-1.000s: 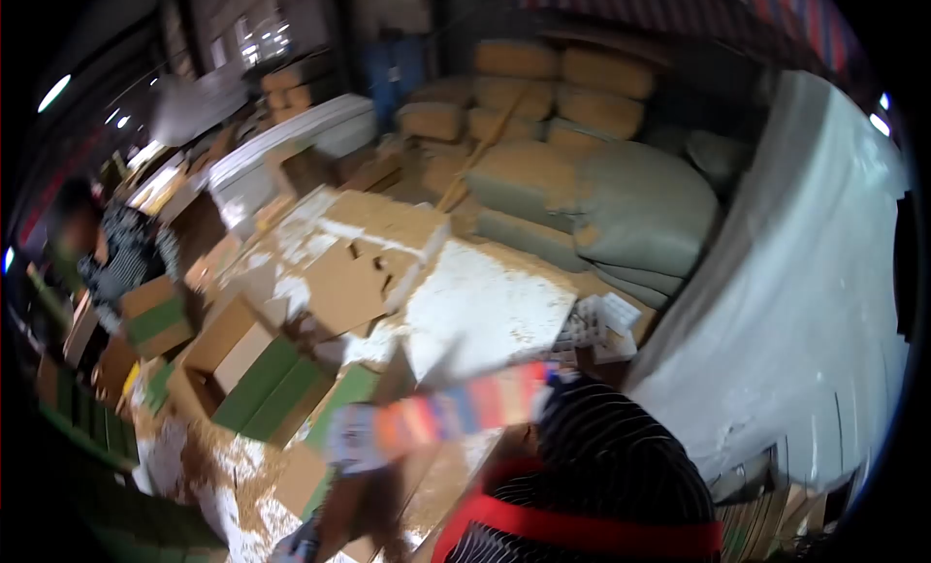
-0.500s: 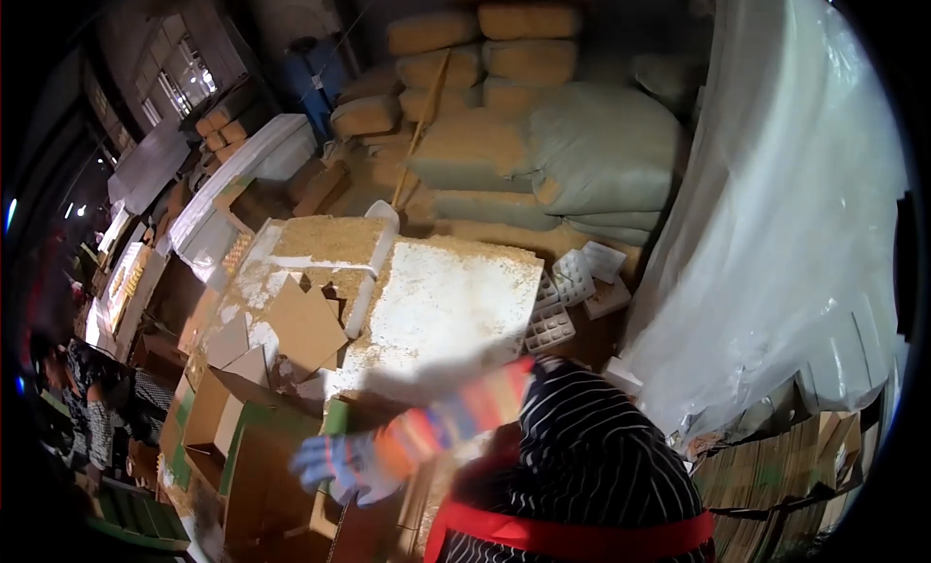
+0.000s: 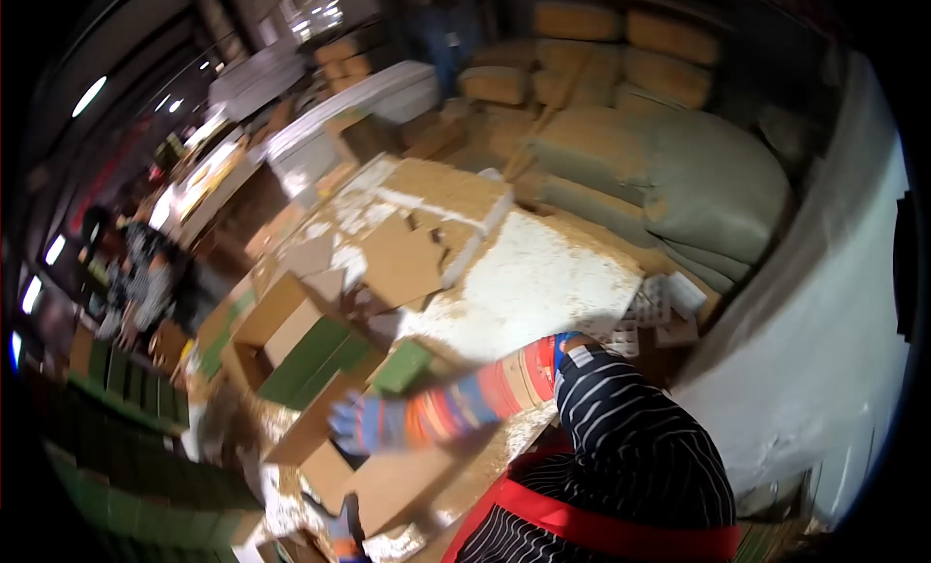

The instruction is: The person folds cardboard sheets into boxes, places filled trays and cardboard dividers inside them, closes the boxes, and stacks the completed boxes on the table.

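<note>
My right hand [image 3: 361, 423], in a blue-grey glove below a striped sleeve, is over an open cardboard box [image 3: 417, 481] with its fingers apart and nothing in them. At the box's near left edge, my left hand [image 3: 339, 522] is gloved too, thumb and fingers spread. Beyond the box lies a small green piece [image 3: 401, 366], perhaps a flap. Another open box with green panels [image 3: 315, 361] stands just to the left.
A white surface [image 3: 543, 282] strewn with brown bits carries a loose cardboard piece [image 3: 401, 260]. Egg-tray-like white trays [image 3: 653, 299] lie at its right. Behind are stacked sacks [image 3: 718, 175]. A co-worker [image 3: 145, 272] is at the left, above stacked green-marked boxes [image 3: 126, 388].
The view has swung, shifting the scene rightward since the last frame. An open box now lies under my right hand, and my left hand shows clearly beside it.
</note>
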`<action>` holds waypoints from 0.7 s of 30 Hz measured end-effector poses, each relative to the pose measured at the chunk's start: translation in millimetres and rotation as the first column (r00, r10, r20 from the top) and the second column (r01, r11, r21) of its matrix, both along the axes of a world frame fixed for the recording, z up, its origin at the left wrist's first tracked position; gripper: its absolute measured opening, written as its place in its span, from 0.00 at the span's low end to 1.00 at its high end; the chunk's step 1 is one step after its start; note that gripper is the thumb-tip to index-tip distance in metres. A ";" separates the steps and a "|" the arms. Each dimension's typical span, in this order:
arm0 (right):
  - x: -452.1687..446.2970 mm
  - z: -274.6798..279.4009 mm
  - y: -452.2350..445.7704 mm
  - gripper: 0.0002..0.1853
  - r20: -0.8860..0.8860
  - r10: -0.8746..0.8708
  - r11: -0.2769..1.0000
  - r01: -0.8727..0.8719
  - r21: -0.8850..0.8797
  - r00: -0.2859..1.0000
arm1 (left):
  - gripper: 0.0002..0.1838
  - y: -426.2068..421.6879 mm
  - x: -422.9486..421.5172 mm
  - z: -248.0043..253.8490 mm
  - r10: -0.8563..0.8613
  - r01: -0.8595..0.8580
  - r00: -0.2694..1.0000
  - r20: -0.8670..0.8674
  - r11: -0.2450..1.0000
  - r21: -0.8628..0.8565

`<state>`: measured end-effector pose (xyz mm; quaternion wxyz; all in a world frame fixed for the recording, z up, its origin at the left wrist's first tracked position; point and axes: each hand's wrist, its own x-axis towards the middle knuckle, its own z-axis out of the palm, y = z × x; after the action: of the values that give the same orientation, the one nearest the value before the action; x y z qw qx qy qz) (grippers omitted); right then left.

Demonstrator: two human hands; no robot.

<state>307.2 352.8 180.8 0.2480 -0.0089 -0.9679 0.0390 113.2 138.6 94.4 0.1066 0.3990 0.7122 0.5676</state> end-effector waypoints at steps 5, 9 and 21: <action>-17.0 -12.1 11.8 0.23 0.184 0.214 0.963 -0.176 -0.204 0.959 | 0.53 1.7 26.1 28.4 0.048 -0.036 0.940 -0.338 0.999 0.041; 27.2 -42.3 7.1 0.41 0.163 0.057 0.976 -0.021 -0.216 0.985 | 0.27 -6.6 -3.1 -3.4 0.023 0.049 0.959 0.282 0.968 -0.247; 38.4 -75.6 27.9 0.33 -0.065 -0.224 0.672 0.106 -0.733 0.972 | 0.38 -11.3 52.6 -31.9 0.179 -0.118 0.877 -0.446 0.980 0.163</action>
<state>345.6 380.7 105.3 0.2986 -0.1907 -0.8471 0.3962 165.8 127.3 62.4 -0.1349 0.4719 0.7070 0.5092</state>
